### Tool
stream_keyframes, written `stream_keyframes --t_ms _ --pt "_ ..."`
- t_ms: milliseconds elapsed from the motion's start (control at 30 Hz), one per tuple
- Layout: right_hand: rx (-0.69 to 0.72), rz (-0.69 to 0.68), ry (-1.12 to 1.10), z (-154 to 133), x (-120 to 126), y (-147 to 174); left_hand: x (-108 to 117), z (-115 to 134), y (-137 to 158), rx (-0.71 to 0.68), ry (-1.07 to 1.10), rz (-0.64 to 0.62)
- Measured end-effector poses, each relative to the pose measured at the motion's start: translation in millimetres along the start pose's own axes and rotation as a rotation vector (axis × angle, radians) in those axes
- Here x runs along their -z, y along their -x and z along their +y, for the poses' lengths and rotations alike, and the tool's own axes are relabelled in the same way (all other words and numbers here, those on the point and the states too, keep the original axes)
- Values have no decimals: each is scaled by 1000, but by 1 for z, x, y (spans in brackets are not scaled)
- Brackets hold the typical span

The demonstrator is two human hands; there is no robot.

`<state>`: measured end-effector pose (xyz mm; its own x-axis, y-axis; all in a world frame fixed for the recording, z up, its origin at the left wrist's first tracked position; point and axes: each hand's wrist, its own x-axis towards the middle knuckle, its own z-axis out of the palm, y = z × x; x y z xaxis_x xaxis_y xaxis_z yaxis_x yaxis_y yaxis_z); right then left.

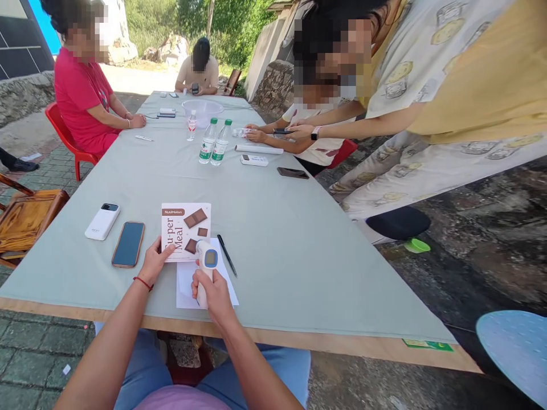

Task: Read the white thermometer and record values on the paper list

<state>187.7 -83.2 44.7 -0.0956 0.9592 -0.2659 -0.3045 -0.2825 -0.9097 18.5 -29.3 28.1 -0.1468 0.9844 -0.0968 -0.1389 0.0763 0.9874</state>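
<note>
My left hand (157, 259) grips the lower left corner of a white box (175, 215) printed with brown chocolate pieces, its thumb across the front. Wrapped round the handle of a white and blue infrared thermometer (208, 250) is my right hand (213, 290). The thermometer's small grey screen faces me, and its head overlaps the box's lower right corner. Beneath both lie sheets of white paper (186, 293). A black pen (227, 255) rests just right of the thermometer. Left of the box are a phone (128, 245) and a white power bank (102, 221), both on the cloth.
On the grey-green tablecloth (299, 267) stand two green-capped water bottles (208, 142), a smaller bottle (191, 126) and a clear basin (213, 107). A dark phone (293, 172) and a white device (253, 160) lie at the right edge. Several people are around the table.
</note>
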Motion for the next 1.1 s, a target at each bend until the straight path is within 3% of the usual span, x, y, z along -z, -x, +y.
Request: stream_keyframes --t_ms 233,733,1100 --pt "22 23 57 -3 1 3 1 -3 -1 -7 19 -6" --pt "158 -165 0 -62 -12 45 8 -11 -7 -16 8 -13" --pt "189 -163 13 -77 -16 58 10 -14 -8 -14 21 -34"
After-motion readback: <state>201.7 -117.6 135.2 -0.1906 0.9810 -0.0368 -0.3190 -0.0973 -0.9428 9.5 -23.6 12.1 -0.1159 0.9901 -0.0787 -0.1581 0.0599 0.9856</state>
